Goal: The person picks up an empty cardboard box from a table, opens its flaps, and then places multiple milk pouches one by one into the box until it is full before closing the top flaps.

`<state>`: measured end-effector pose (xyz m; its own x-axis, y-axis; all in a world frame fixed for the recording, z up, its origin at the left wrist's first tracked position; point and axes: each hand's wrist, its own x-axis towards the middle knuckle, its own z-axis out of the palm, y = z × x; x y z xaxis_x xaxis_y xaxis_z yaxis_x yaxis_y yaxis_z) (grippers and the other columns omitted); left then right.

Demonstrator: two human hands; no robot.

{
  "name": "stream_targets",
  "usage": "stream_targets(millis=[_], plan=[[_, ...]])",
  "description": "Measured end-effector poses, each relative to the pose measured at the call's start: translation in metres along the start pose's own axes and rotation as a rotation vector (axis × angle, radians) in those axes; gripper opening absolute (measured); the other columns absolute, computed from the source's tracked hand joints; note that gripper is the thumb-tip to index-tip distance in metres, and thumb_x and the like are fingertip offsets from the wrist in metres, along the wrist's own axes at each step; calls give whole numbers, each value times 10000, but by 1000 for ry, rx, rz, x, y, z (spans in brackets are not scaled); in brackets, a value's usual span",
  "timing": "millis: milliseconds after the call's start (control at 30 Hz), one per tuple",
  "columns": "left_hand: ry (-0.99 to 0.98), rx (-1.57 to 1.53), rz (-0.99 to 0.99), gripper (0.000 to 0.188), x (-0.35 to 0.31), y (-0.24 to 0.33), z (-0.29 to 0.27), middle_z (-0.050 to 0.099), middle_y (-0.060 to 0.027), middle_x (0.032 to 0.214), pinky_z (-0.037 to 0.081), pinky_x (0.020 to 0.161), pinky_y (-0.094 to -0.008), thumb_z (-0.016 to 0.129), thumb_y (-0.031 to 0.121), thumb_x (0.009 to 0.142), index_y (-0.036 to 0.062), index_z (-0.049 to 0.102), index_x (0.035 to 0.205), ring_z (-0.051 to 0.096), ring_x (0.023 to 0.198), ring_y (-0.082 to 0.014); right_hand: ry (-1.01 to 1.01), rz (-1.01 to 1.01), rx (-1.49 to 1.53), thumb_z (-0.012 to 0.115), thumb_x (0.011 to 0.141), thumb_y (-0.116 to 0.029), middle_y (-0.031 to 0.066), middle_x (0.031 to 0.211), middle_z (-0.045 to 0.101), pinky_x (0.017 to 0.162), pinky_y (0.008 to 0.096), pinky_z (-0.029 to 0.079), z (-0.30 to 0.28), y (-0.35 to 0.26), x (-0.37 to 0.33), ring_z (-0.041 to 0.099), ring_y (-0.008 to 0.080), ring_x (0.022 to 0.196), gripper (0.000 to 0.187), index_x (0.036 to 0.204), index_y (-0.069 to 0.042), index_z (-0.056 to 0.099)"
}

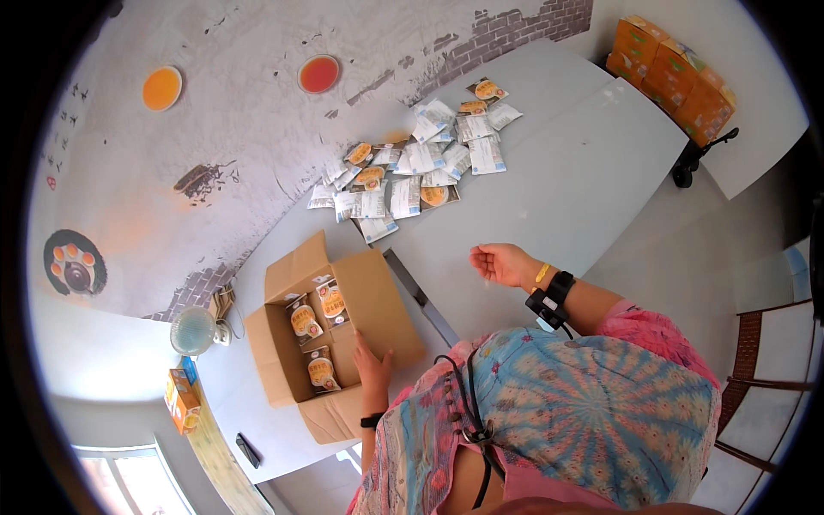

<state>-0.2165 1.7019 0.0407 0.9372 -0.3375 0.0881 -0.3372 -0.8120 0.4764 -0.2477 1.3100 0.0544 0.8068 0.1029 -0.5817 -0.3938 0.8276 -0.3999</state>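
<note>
My left hand (372, 365) lies with its fingers stretched against the near side of an open cardboard box (378, 292). Inside the box are several food packets, among them one packet (332, 300) by the far wall, another packet (303, 319) beside it and a third packet (322, 369) nearer the window. To the right, my right hand (500, 263) hovers over the grey table (549, 197), fingers loosely curved and apart, with nothing visible in it. A loose pile of white-backed packets (405, 196) lies beyond both hands, along the wall; some show their printed fronts.
Orange cartons (674, 81) are stacked at the far right. A small fan (192, 331), a black phone-like object (247, 450) and an orange box (181, 401) are at the left. A dark gap (412, 287) runs between the table sections beside the box.
</note>
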Motion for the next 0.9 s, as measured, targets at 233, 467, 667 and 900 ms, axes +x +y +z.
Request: stream_targets(millis=[233,467,667,900], plan=[[-91,76,-224,939,-15,23,-2,412,-240,1220,309,953,-468,719,139,656,129,161,1411,384,1107,-410,8,-53,9,514,881,-180,42,892,628,719,266,484,-16,-69,33,604,145,833,167,954,-50,589],[-113,161,-313,938,-23,51,-7,371,-244,1254,293,969,-485,728,135,649,158,181,1410,358,1131,-416,38,-143,-80,517,878,-156,53,870,624,698,256,495,-44,-164,85,609,149,819,162,957,-29,580],[-157,200,-330,880,-24,54,-7,365,-260,1255,286,976,-490,679,167,688,144,175,1410,345,1148,-427,12,-280,-71,494,884,-153,52,841,612,674,243,510,-74,-263,137,609,146,802,159,928,-21,571],[-218,206,-371,859,-17,69,-16,364,-272,1257,281,983,-479,656,181,703,137,172,1411,343,1154,-435,227,-384,-92,506,878,-185,53,825,610,636,237,505,-97,-336,196,609,144,777,180,934,-25,568]])
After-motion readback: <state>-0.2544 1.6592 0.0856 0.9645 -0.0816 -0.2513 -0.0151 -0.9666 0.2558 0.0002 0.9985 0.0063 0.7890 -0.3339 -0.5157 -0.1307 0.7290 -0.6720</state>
